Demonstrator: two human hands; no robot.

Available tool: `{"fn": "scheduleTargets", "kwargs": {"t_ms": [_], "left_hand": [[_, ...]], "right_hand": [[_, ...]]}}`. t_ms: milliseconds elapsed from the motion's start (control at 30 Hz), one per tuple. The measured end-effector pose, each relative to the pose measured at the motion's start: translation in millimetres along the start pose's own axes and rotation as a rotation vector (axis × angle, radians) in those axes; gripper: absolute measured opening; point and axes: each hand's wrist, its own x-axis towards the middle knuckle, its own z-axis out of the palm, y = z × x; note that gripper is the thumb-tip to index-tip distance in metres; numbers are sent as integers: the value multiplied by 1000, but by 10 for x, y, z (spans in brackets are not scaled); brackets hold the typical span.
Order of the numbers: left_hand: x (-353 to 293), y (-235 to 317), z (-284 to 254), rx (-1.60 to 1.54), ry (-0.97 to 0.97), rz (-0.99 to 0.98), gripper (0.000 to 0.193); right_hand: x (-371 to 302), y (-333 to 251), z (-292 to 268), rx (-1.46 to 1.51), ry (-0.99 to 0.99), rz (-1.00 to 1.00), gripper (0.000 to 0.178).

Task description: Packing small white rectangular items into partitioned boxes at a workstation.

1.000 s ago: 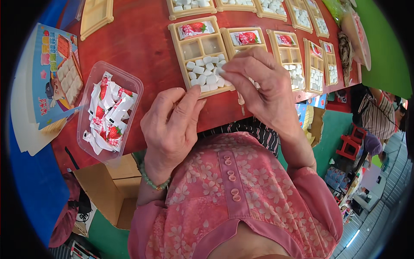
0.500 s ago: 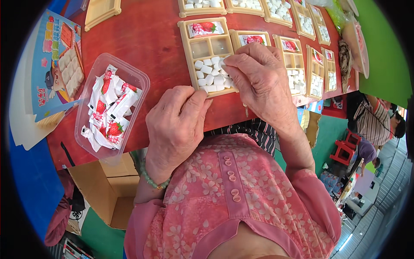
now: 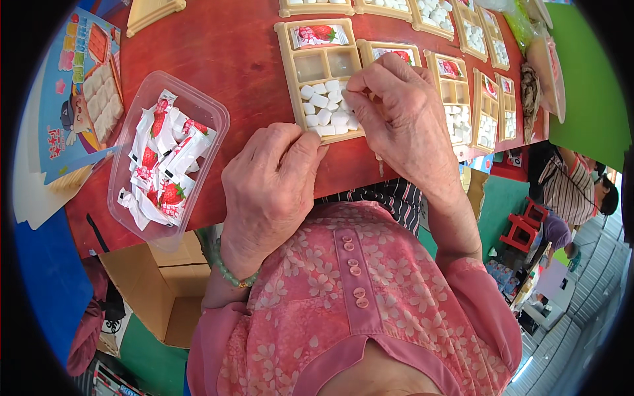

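Lying jumbled are stubby, smooth white cylinders [image 3: 319, 101].

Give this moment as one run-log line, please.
Left hand: at near left corner of beige divided plastic tray; right hand: over its white rounded pieces; red-white strawberry-print packet: in far compartment
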Motion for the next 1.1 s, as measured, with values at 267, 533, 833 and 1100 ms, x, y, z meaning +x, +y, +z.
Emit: {"fn": "scheduleTargets", "kwargs": {"t_ms": [267, 533, 833, 1100], "left_hand": [[-1, -3, 11, 17, 8, 2, 23], [-5, -13, 20, 7, 32, 13, 23], [-9, -5, 13, 5, 18, -4, 22], [-2, -4, -3, 0, 1, 1, 22]], "right_hand": [[18, 18, 64, 121, -19, 105, 8], [-13, -1, -23, -53, -85, -56, 9], [-40, -59, -121, -49, 1, -99, 11], [-195, -65, -92, 154, -7, -62, 14]]}}
